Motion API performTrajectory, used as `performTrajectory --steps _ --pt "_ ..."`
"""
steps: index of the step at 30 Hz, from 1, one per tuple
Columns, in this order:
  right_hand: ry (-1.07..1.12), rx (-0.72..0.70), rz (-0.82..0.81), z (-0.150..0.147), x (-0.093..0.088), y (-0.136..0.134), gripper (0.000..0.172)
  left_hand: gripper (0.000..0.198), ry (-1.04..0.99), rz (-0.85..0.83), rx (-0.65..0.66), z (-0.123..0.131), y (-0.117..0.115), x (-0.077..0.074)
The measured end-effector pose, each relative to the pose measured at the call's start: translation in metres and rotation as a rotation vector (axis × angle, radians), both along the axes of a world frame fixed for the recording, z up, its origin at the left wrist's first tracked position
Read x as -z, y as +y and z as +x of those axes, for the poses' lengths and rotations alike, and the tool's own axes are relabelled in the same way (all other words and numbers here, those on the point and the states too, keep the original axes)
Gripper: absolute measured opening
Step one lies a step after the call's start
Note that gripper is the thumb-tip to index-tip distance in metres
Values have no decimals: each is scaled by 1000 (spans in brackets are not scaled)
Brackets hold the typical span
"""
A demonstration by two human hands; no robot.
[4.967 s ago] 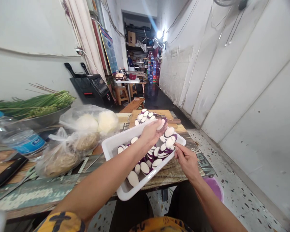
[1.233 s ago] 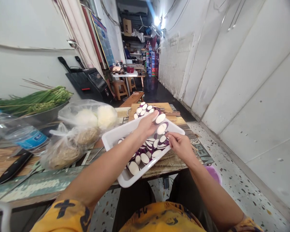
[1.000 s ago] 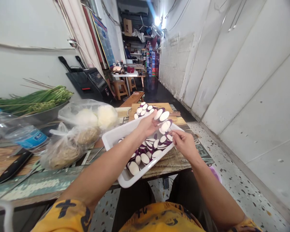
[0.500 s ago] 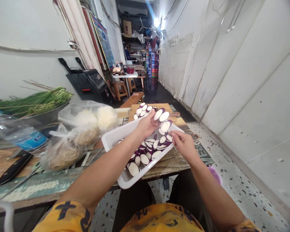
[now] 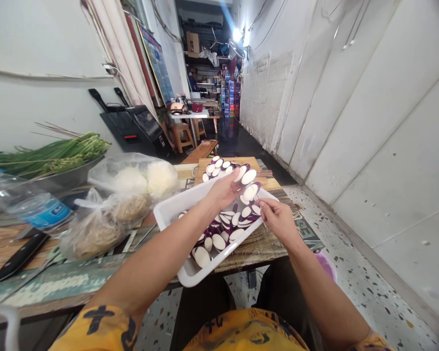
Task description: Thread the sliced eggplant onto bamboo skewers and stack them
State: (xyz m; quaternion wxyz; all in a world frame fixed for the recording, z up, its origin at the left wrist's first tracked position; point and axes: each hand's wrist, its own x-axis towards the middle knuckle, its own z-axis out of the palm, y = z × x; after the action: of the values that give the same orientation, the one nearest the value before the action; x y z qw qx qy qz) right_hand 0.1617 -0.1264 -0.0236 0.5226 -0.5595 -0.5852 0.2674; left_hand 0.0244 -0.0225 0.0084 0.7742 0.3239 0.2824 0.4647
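Observation:
Over the white plastic tub [image 5: 185,275], my right hand [image 5: 278,217] pinches the near end of a thin skewer. Oval eggplant slices [image 5: 250,191], white with purple skin, are threaded along it. My left hand [image 5: 225,190] is closed at the far end of the row, with its fingers on the eggplant slices [image 5: 248,176] there. Loose eggplant slices [image 5: 219,241] lie heaped in the tub below. Beyond the tub, more eggplant slices [image 5: 215,165] lie in rows on a wooden cutting board [image 5: 254,161]. Part of the skewer is hidden behind the slices.
Left of the tub are plastic bags [image 5: 98,231] of vegetables, a water bottle [image 5: 40,209], a black-handled knife [image 5: 20,256] and a metal bowl of long greens [image 5: 58,151]. A wooden bench [image 5: 201,151] stands past the table. A white wall [image 5: 351,126] runs along the right.
My left hand has shifted slightly right, and its fingers now cover more of the far eggplant slices. My right hand keeps its place at the skewer's near end.

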Motion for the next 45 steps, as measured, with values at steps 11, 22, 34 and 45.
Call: performTrajectory --steps 11,22,34,45 --pt "26 -8 5 1 3 1 31 27 32 49 44 0 -1 2" --pt "57 -10 -8 -1 0 -1 31 17 11 75 102 5 -6 4" --pt "67 -9 6 -1 5 1 30 15 56 78 130 9 -13 3" --pt "73 8 12 -1 6 5 29 38 64 -65 78 4 -7 -4"
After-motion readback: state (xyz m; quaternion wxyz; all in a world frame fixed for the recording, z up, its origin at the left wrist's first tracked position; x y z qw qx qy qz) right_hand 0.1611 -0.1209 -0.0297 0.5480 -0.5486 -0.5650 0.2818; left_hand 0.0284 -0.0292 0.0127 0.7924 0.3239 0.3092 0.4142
